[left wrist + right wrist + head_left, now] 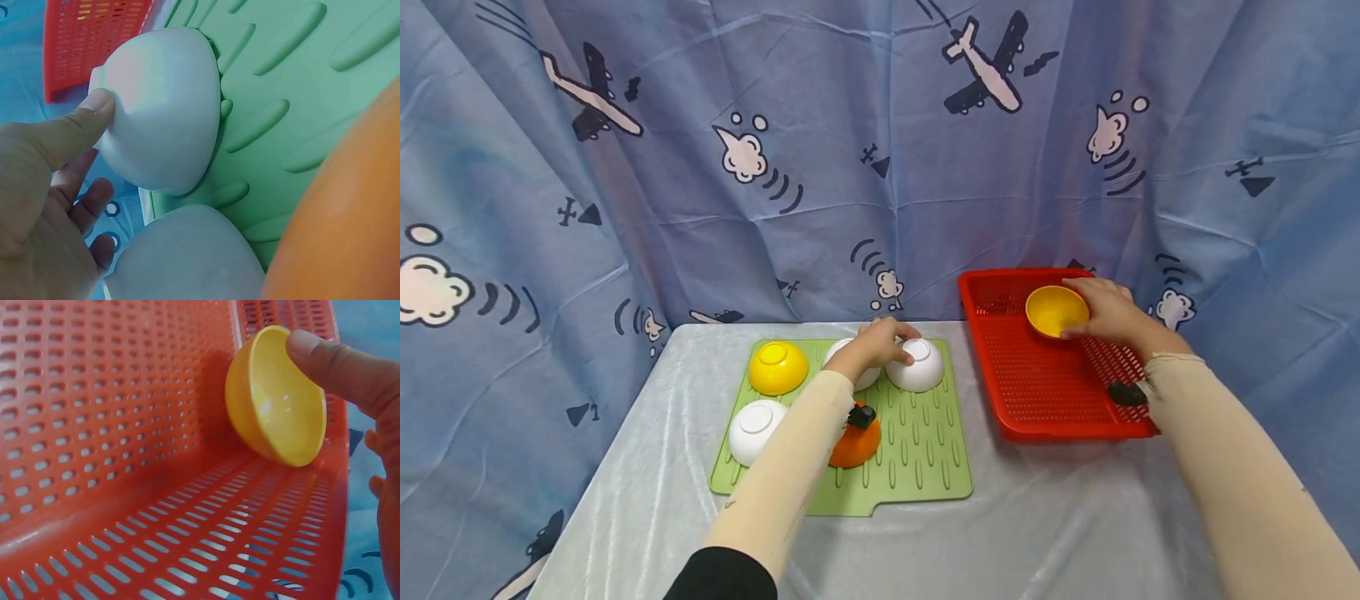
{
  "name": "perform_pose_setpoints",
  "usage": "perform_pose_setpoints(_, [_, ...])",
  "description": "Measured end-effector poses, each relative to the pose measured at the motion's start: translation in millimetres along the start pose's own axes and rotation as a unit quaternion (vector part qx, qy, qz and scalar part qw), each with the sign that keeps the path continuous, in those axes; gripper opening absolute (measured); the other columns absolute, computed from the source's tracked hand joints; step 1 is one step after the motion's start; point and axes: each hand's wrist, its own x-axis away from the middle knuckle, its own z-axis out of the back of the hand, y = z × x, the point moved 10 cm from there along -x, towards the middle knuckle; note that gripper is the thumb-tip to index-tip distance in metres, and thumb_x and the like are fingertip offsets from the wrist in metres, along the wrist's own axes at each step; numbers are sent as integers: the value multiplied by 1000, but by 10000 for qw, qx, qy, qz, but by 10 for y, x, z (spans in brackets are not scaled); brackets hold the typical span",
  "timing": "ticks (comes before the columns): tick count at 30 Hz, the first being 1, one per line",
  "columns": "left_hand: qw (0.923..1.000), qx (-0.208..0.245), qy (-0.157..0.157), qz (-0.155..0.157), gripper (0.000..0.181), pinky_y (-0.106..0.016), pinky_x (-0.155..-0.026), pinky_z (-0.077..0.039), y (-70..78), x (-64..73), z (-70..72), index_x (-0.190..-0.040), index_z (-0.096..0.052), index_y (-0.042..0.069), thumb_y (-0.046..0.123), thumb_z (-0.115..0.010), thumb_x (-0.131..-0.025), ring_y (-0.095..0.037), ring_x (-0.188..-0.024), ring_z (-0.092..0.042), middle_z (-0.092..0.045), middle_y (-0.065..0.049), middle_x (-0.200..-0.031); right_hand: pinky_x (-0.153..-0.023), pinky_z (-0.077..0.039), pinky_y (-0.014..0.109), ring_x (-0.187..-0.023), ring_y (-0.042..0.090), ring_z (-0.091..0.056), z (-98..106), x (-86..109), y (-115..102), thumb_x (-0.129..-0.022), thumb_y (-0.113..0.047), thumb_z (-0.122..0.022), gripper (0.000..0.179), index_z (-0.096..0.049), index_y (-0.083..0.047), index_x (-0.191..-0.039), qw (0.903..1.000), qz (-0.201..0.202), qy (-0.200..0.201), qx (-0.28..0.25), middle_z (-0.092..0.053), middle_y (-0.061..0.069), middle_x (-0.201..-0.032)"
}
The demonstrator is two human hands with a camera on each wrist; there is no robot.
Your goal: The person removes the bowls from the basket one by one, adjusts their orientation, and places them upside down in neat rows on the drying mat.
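Observation:
My left hand (878, 343) reaches over the green drying mat (925, 479) and grips the foot of an upside-down white bowl (921, 375) at the back right. In the left wrist view, the thumb (100, 109) presses beside the foot of this white bowl (162, 112), whose rim sits at the mat. My right hand (1108, 312) holds a yellow bowl (1056, 310) by its rim inside the red basket (987, 367). The right wrist view has this yellow bowl (284, 406) tilted, mouth toward the hand, thumb over its rim.
More bowls lie upside down on the mat: a yellow bowl (777, 367), a white bowl (754, 433), an orange bowl (857, 446) partly under the left forearm, and another white bowl (187, 256) beside the gripped one. A patterned blue curtain (820, 167) hangs behind the table.

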Motion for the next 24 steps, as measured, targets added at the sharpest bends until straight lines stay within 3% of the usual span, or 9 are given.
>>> perform_pose_setpoints(8, [10000,31,14,-60,47,-49,-112,-30,-27,-10,7,-134,-69,25,27,-81,-88,-24,-126,-49,-68,5,-134,-108,-14,71,-142,54,-22,-140,-105,186,-69,-46,-92,117,-31,6,-155,9982,-56,86,599,-32,34,-156])
perform_pose_setpoints(15, [10000,-24,1,-83,48,-50,-113,-29,-40,-10,-21,-135,-68,26,28,-80,-89,-24,-130,-49,-67,6,-134,-111,-11,69,-140,54,-22,-207,-128,203,-65,-52,-93,123,-32,10,-152,9907,-27,129,1358,-36,35,-152])
perform_pose_setpoints(24, [10000,38,18,-33,48,-50,-114,-28,-34,8,7,-135,-68,27,28,-80,-89,-24,-131,-47,-67,7,-135,-113,-1,72,-140,54,-21,-265,-247,219,-61,-56,-93,123,-39,13,-147,9879,-111,11,1546,-42,36,-146])
